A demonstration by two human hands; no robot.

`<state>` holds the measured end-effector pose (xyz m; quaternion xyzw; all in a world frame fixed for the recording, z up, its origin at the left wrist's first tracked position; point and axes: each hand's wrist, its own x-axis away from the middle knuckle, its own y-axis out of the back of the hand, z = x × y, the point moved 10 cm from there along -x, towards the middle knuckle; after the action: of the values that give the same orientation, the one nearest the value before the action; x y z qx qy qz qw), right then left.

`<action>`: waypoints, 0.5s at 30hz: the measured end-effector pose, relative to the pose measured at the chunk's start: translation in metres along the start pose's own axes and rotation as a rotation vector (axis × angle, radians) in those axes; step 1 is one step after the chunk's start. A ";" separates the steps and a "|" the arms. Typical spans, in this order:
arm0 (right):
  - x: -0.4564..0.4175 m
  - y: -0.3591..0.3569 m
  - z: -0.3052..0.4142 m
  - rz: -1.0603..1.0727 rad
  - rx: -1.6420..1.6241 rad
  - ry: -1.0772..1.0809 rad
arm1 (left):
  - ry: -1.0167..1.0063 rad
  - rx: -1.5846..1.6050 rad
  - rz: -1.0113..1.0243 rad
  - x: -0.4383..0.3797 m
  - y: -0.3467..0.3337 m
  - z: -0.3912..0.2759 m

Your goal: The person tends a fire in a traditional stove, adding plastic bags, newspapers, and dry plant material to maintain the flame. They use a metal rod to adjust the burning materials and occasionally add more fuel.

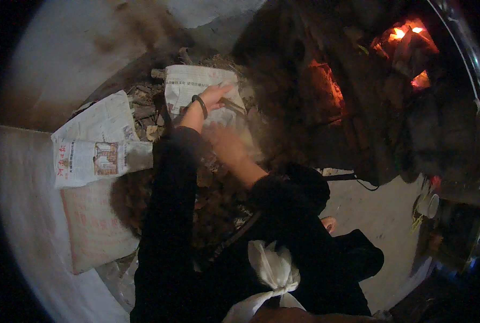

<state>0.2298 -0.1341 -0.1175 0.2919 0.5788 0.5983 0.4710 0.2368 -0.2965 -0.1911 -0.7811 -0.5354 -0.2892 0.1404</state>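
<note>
Before me a sheet of newspaper lies over a heap of dry sticks and wood scraps. My left hand, with a dark bracelet at the wrist, is on this sheet, its fingers pointing right. Just below it, my right hand is blurred, near the sheet's lower part; whether it grips the paper cannot be told. More newspaper with a printed picture rests to the left, partly folded over.
Fire glows in a stove opening at the upper right, with another glowing spot nearer. A printed woven sack lies at the lower left. Wood scraps fill the space between the papers. A white cup-like container is at the right.
</note>
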 end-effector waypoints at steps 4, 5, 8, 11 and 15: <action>0.016 -0.079 -0.054 0.446 -0.074 -0.295 | -0.281 -0.364 0.031 -0.003 0.003 0.010; 0.018 -0.085 -0.054 0.467 -0.077 -0.272 | -0.333 -0.559 -0.025 0.004 0.011 0.012; 0.021 -0.096 -0.057 0.560 -0.088 -0.275 | -0.416 -1.436 -0.095 0.048 0.025 0.037; 0.020 -0.092 -0.052 0.545 -0.147 -0.298 | -0.226 -1.828 -0.038 0.061 0.032 0.086; 0.021 -0.087 -0.047 0.567 -0.102 -0.298 | -0.375 -1.977 -0.266 0.044 0.028 0.098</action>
<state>0.1989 -0.1443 -0.2131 0.5019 0.3682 0.6847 0.3791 0.3035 -0.2219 -0.2400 -0.5139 -0.1522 -0.4888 -0.6884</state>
